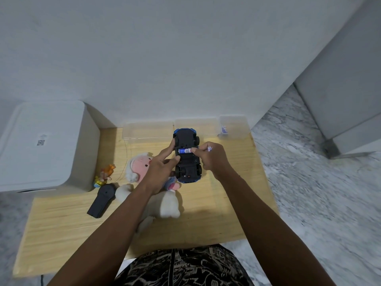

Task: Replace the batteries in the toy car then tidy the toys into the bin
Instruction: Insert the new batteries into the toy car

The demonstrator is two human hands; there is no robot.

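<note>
Car (187,155), blue, lies upside down on the wooden table (61,219), its dark underside facing up and the battery bay exposed at mid-body. One battery (185,150), blue and white, sits crosswise in the bay. Left hand (160,168) steadies the car from its left side, fingers extended along the chassis edge and not curled round it. Right hand (210,159) presses a fingertip against the battery's right end while clasping a second battery (209,149) (only its white end cap shows above the knuckles).

Plush doll (142,176), pink-faced with white limbs, lies just left of the car, partly under the left forearm. Black remote (102,200) rests near the doll's left side. Small orange-and-yellow figure (105,175) stands between the remote and the white lidded bin (41,145), which sits beside the table on the left. Three clear plastic boxes line the table's far edge: one (147,130) at left, one (195,122) behind the car, one (234,126) at right holding a small blue-and-white item.
</note>
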